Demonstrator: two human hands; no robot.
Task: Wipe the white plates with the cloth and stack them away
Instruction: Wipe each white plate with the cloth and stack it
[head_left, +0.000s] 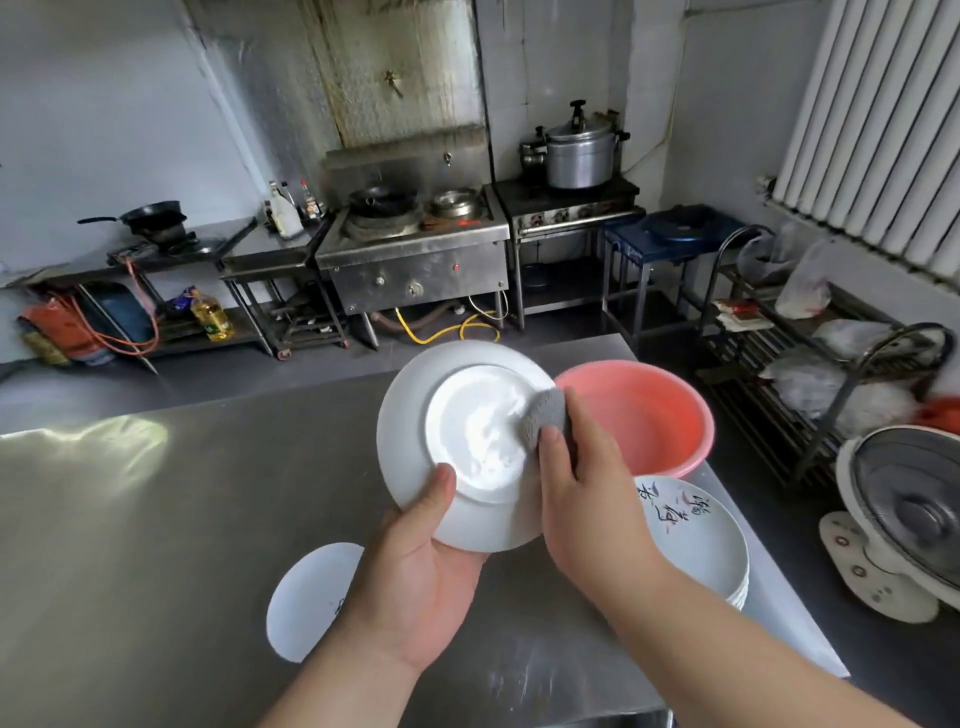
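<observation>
My left hand (415, 566) grips a white plate (415, 415) by its lower rim, thumb on the underside, which faces me above the steel table. A grey cloth (546, 415) is pressed against the plate's right side, held in my right hand (582, 488). One white plate (306, 597) lies flat on the table at the lower left, partly behind my left wrist. A stack of white plates with painted marks (696, 540) sits on the table to the right, partly covered by my right forearm.
A pink plastic basin (660, 410) stands on the steel table (130, 519) just beyond the plate stack. The table's right edge runs close to the stack. A fan (904, 514) and a wire rack (810, 364) stand on the floor to the right. Stoves line the far wall.
</observation>
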